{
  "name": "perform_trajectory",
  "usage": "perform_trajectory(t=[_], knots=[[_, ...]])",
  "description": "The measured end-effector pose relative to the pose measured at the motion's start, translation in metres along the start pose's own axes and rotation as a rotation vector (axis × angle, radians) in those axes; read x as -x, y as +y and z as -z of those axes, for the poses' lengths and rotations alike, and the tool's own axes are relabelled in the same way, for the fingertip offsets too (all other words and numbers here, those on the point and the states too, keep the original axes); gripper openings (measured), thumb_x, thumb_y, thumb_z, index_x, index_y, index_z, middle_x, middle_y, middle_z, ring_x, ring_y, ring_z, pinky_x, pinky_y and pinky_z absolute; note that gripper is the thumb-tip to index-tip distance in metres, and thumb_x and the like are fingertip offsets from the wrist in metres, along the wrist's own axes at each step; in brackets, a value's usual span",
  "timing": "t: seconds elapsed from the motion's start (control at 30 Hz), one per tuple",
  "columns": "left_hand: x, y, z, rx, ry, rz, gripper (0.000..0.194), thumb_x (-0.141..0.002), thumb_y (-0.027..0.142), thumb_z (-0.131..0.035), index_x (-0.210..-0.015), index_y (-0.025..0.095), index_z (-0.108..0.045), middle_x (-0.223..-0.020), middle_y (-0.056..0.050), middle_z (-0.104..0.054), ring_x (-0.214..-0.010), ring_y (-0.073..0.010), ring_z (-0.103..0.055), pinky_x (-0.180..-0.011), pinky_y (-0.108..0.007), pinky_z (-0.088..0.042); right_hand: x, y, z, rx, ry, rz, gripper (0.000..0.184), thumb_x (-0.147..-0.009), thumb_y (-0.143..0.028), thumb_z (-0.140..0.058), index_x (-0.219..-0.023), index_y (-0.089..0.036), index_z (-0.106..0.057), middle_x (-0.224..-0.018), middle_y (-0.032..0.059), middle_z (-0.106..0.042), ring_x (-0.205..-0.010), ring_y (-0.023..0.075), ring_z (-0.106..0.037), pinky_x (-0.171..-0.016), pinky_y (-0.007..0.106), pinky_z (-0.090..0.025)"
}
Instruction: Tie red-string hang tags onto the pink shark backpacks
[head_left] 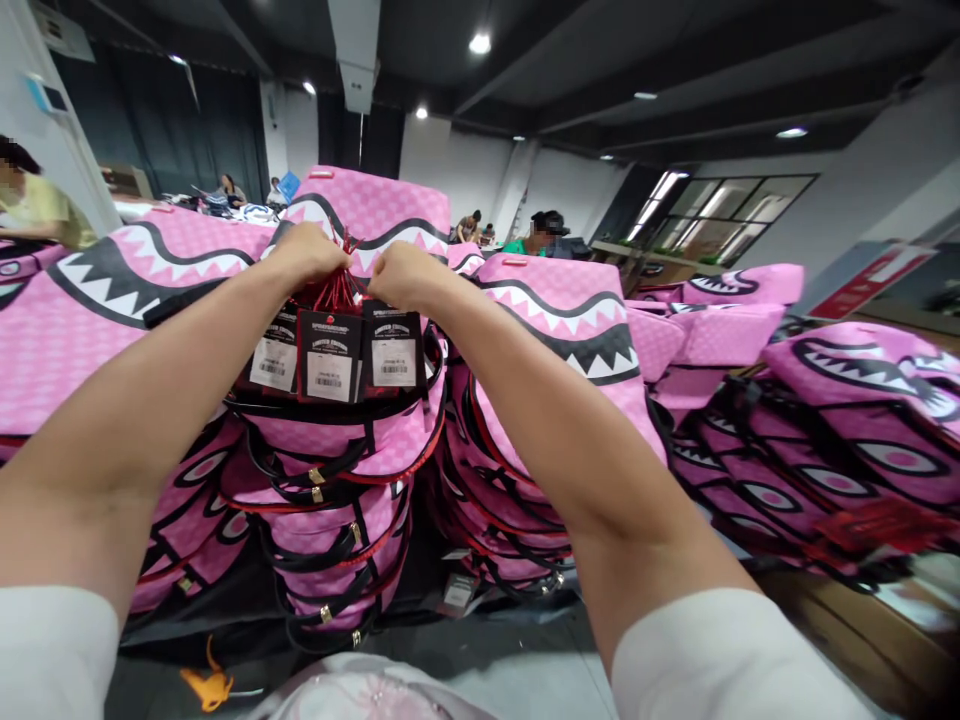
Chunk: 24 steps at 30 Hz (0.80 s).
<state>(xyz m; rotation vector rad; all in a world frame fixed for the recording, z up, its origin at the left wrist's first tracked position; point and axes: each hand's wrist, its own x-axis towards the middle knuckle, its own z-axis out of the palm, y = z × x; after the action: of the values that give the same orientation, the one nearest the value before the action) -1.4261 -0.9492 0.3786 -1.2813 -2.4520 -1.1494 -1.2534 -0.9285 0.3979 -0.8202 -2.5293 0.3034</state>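
Observation:
A bunch of black hang tags [330,350] with white barcode labels hangs by red strings [337,288] in front of a stack of pink backpacks [397,430]. My left hand [319,252] is closed round the top of those strings. Close beside it on the right, my right hand [409,275] is also closed, just above the rightmost tag; its fingertips are turned away, so what they pinch is hidden. Behind both hands rises a pink checked backpack flap [382,205] with a black and white shark-mouth print.
More stacks of pink backpacks stand left [97,330] and right [555,320], with further piles [847,430] at far right. An orange object [208,688] lies on the floor below. Several people are in the background, one in a yellow top [45,210] at left.

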Motion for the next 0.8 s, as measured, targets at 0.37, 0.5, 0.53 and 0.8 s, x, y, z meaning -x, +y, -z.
perform_trajectory(t=[0.37, 0.5, 0.53, 0.8], knots=[[0.005, 0.004, 0.017, -0.002, -0.050, -0.085, 0.026, -0.071, 0.040, -0.072, -0.077, 0.015, -0.069, -0.068, -0.007, -0.065, -0.084, -0.0231, -0.063, -0.075, -0.030, -0.047, 0.007, 0.036, 0.022, -0.341, 0.280, 0.008, 0.006, -0.080, -0.013, -0.056, -0.079, -0.011, -0.061, -0.071, 0.0008, -0.058, -0.069, 0.0103, -0.055, -0.065, 0.024, -0.046], [0.030, 0.017, 0.042, -0.023, 0.166, -0.233, 0.030, -0.082, 0.037, -0.064, -0.094, 0.009, -0.069, -0.088, -0.007, -0.068, -0.095, -0.0211, -0.062, -0.087, -0.032, -0.045, 0.026, 0.047, 0.045, -0.398, 0.535, 0.075, 0.017, -0.092, -0.023, -0.046, -0.090, -0.015, -0.060, -0.085, 0.0020, -0.062, -0.077, 0.0090, -0.059, -0.067, 0.022, -0.045], [0.042, 0.022, 0.047, 0.003, 0.234, -0.296, 0.031, -0.085, 0.036, -0.061, -0.099, 0.008, -0.068, -0.093, -0.007, -0.068, -0.095, -0.0194, -0.062, -0.089, -0.032, -0.044, 0.036, 0.048, 0.053, -0.403, 0.621, 0.081, 0.019, -0.095, -0.025, -0.042, -0.091, -0.017, -0.059, -0.087, 0.0021, -0.062, -0.079, 0.0087, -0.060, -0.068, 0.022, -0.045], [0.190, 0.060, 0.030, 0.480, -0.008, -0.627, 0.031, -0.091, 0.039, -0.053, -0.110, 0.020, -0.068, -0.103, 0.003, -0.069, -0.093, -0.0168, -0.067, -0.079, -0.027, -0.052, 0.166, 0.066, 0.051, -0.560, 0.863, 0.261, 0.018, -0.094, -0.023, -0.049, -0.075, -0.025, -0.049, -0.077, -0.0029, -0.057, -0.063, 0.0058, -0.056, -0.059, 0.023, -0.043]])
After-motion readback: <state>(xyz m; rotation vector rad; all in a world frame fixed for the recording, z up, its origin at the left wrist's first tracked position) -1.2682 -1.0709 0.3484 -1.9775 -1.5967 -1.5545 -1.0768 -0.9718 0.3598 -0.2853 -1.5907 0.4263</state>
